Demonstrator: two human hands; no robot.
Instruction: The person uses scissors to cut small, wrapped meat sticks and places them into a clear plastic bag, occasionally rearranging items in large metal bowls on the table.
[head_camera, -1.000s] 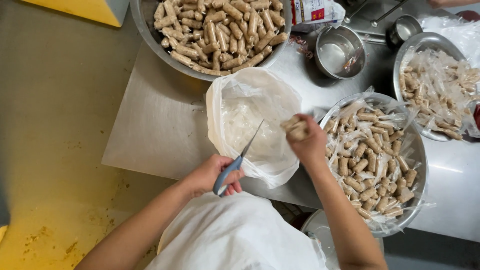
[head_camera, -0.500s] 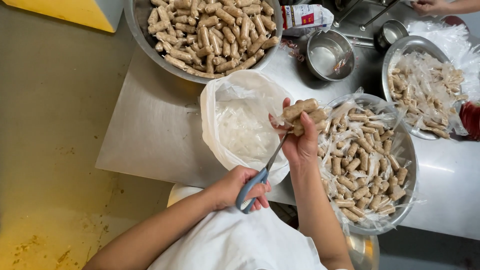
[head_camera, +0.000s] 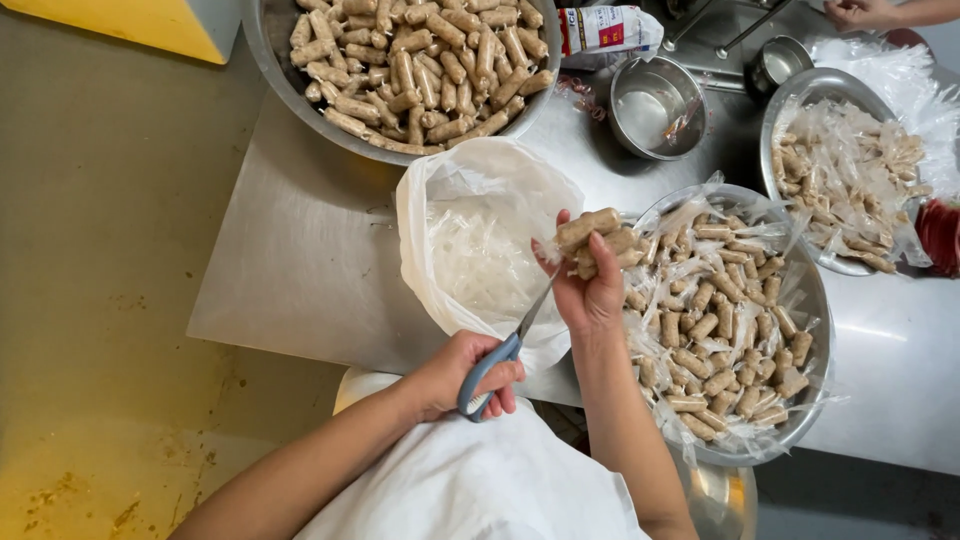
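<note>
The left hand (head_camera: 462, 377) is clenched round blue-handled scissors (head_camera: 503, 350), blades pointing up toward the right hand (head_camera: 592, 290). That hand's grip grasps a few wrapped rolls (head_camera: 597, 238) between a white bag (head_camera: 480, 240) and the near-right bowl (head_camera: 812, 300) of rolls on the steel desk (head_camera: 300, 250).

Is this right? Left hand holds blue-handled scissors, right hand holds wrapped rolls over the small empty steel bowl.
Not quite. The head view shows the right hand holding the wrapped rolls beside the white plastic bag, not over the small bowl. The left hand holds the blue-handled scissors.
</note>
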